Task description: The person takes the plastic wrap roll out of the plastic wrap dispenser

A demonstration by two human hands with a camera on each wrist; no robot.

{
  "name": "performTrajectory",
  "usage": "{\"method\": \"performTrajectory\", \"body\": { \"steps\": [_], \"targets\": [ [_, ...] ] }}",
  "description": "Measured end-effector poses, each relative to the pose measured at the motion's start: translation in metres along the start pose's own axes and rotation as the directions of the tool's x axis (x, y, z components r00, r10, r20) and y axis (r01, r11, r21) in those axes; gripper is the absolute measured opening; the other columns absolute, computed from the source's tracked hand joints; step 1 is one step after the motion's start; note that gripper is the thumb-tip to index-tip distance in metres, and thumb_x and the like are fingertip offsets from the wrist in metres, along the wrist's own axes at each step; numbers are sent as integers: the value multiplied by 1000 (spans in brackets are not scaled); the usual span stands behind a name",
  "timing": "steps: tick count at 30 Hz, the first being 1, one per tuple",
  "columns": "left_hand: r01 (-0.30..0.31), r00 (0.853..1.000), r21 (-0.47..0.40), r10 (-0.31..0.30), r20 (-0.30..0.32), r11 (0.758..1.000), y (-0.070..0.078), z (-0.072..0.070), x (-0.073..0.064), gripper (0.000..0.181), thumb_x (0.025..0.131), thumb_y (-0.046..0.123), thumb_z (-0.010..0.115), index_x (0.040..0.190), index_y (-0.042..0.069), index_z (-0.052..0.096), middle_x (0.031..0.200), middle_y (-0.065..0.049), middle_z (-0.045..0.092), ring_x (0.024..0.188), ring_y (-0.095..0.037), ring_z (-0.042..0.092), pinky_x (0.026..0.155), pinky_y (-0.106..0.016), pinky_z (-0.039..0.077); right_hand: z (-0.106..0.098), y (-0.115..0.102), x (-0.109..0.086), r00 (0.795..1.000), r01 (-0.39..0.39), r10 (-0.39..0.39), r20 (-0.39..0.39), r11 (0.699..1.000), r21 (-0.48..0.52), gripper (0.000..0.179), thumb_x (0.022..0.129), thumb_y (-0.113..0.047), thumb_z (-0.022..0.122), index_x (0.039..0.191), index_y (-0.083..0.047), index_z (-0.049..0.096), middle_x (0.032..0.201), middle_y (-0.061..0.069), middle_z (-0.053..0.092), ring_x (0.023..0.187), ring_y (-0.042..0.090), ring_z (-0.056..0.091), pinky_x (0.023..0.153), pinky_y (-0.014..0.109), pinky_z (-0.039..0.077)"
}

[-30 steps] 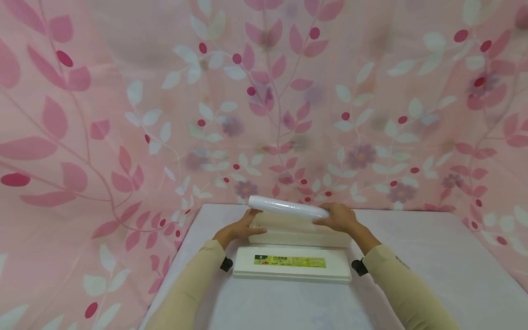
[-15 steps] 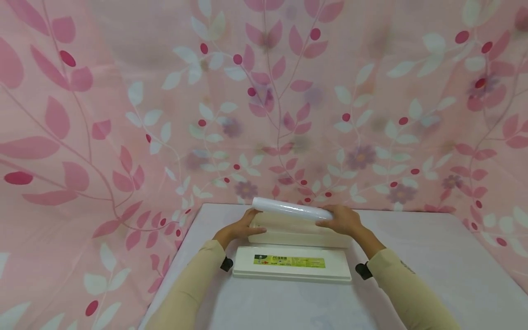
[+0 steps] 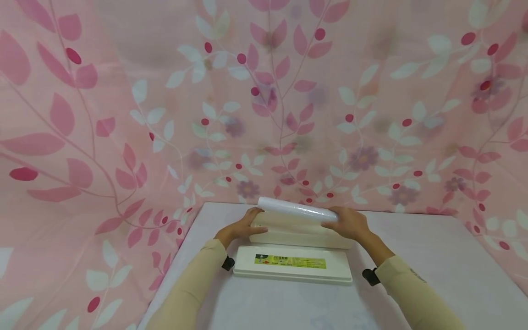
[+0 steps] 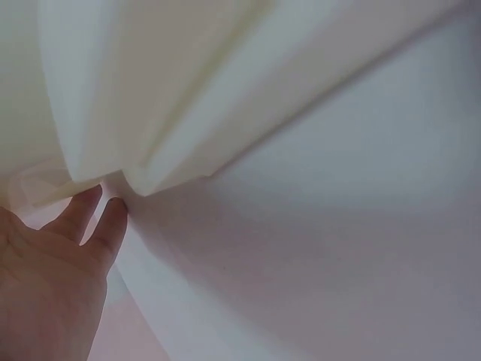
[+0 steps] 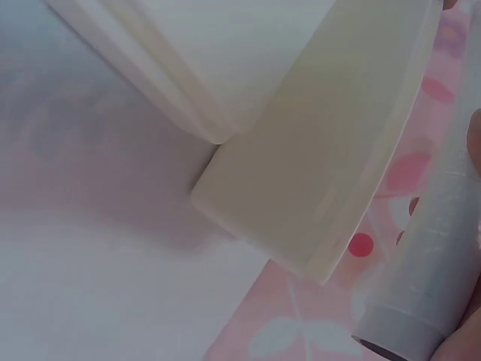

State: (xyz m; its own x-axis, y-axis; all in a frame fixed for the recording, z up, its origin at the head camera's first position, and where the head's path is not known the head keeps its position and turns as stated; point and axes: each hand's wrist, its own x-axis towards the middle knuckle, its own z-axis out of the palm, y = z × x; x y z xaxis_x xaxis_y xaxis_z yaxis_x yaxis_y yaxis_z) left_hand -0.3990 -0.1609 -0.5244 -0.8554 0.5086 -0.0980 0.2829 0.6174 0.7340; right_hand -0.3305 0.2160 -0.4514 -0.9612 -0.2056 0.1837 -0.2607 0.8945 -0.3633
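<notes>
A white roll of plastic wrap (image 3: pixel 299 209) is tilted above the upright cream box half (image 3: pixel 297 229), its left end higher. My right hand (image 3: pixel 350 223) grips the roll's right end; in the right wrist view the roll (image 5: pixel 421 263) shows an open tube end, with only parts of the fingers visible. My left hand (image 3: pixel 243 228) holds the box half's left end, thumb in front. In the left wrist view, fingertips of the left hand (image 4: pixel 60 263) touch the box's corner. In front lies the other box half (image 3: pixel 293 275), bearing a yellow-green label (image 3: pixel 290 261).
The pale table (image 3: pixel 288 302) extends around the box, its back edge close behind. Pink leaf-patterned cloth (image 3: pixel 280 101) hangs beyond it and at both sides. A black strap device (image 3: pixel 371 277) sits at the right wrist, another (image 3: pixel 228 262) at the left.
My right hand and the roll have shifted slightly to the right above the box. The left hand stays at the box's left end, and the labelled half has not moved.
</notes>
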Motion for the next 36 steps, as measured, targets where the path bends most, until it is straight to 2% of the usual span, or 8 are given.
{"method": "performTrajectory", "body": {
  "steps": [4, 7, 13, 19, 25, 32, 36],
  "targets": [
    [-16, 1000, 18, 16, 0, 1000, -1, 1, 1, 81, 89, 52, 68, 152, 19, 30, 162, -10, 13, 144, -33, 25, 117, -60, 24, -2, 3, -3, 1000, -13, 13, -7, 1000, 4, 58, 81, -50, 76, 126, -15, 67, 101, 7, 73, 77, 20, 60, 56, 34, 42],
    [-2, 1000, 20, 2, 0, 1000, -2, 3, 0, 82, 88, 53, 68, 152, 20, 29, 161, -8, 15, 143, -32, 28, 117, -60, 25, -3, 5, -5, 1000, 0, 1, -20, 1000, 5, 56, 81, -49, 76, 123, -13, 68, 100, 9, 73, 76, 22, 60, 55, 34, 42],
    [28, 1000, 4, -28, 2, 1000, 1, 2, -2, 84, 87, 53, 69, 153, 23, 28, 161, -6, 14, 143, -33, 26, 117, -61, 22, -3, 7, -7, 999, 5, -5, -50, 1000, -4, 53, 81, -44, 76, 122, -13, 68, 97, 9, 73, 75, 23, 61, 55, 35, 42],
    [15, 1000, 25, -14, -2, 1000, 0, 1, 0, 84, 86, 56, 69, 153, 23, 28, 162, -8, 15, 145, -33, 26, 117, -60, 23, -5, 12, -8, 997, 5, -6, -71, 1000, -16, 51, 81, -36, 78, 125, -11, 67, 101, 12, 73, 79, 25, 62, 59, 39, 46],
    [-10, 1000, 43, 11, -11, 999, -2, 0, 2, 83, 88, 54, 69, 152, 19, 29, 161, -11, 16, 144, -34, 27, 117, -60, 24, -8, 18, -9, 996, 27, -30, -83, 999, -41, 51, 80, -32, 79, 125, -11, 67, 103, 15, 72, 83, 29, 65, 60, 43, 47],
    [-2, 1000, 19, 3, -21, 1000, -1, 3, 1, 82, 88, 52, 69, 152, 20, 30, 161, -12, 15, 144, -34, 26, 117, -61, 23, -14, 20, -14, 992, 23, -29, -127, 998, -50, 49, 80, -28, 79, 123, -10, 67, 103, 19, 71, 86, 34, 66, 58, 45, 47],
    [6, 1000, 48, -6, -6, 999, 1, 1, 2, 82, 88, 54, 68, 152, 22, 29, 161, -11, 15, 144, -33, 27, 117, -61, 24, -20, 20, -17, 993, -4, -1, -119, 999, -41, 50, 82, -30, 77, 127, -11, 65, 107, 19, 70, 87, 33, 65, 57, 44, 46]
  ]
}}
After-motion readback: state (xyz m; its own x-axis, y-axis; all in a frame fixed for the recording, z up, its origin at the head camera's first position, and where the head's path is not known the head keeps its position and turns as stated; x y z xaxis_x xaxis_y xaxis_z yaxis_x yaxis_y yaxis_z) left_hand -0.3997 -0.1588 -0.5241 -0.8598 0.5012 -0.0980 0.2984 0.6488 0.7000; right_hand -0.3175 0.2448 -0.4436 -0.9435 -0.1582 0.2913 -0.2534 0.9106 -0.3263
